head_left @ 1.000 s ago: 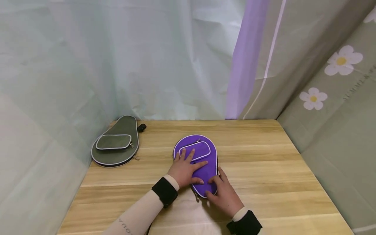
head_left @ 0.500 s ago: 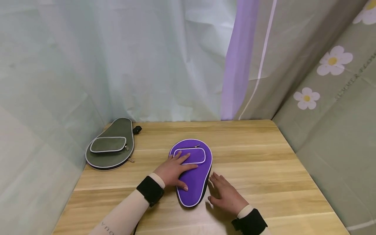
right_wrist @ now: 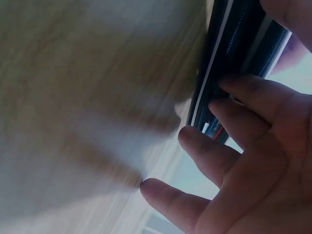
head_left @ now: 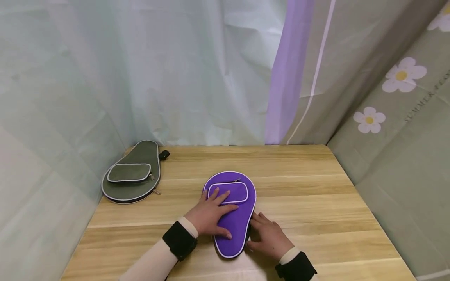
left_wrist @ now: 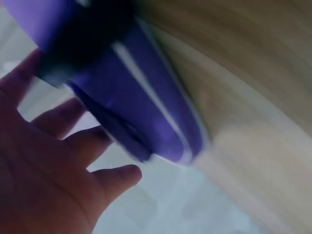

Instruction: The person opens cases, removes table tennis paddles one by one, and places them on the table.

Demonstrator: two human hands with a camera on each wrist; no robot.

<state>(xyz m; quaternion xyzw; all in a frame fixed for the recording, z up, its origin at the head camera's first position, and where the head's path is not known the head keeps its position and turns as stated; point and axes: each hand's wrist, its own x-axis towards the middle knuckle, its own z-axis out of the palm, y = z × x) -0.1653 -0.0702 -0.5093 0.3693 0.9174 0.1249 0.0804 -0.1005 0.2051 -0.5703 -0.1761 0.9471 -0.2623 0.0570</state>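
- While the head view gives us only its top, the purple case [head_left: 233,222] lies flat on the wooden surface [head_left: 309,195], rounded end farther from the person, narrow end nearer.
- The left of the two hands [head_left: 210,216] spreads its fingers over the case, gripping nothing and hiding part of the piped pocket [head_left: 239,192].
- The right hand [head_left: 270,238] has its fingers loosely extended against the right edge, holding nothing that we can see.
- From the right wrist we get what the head view barely shows: the dark side wall [right_wrist: 239,48], stitched and pale-piped, with fingertips against it, and a red-and-blue fleck [right_wrist: 218,132] we cannot identify.
- The left wrist view is blurred; a dark shape [left_wrist: 92,44] blocks some of the purple.
- Around us, a dark green case [head_left: 135,173] with a black strap [head_left: 164,155] sits well apart at far left, near the curtain [head_left: 193,70].
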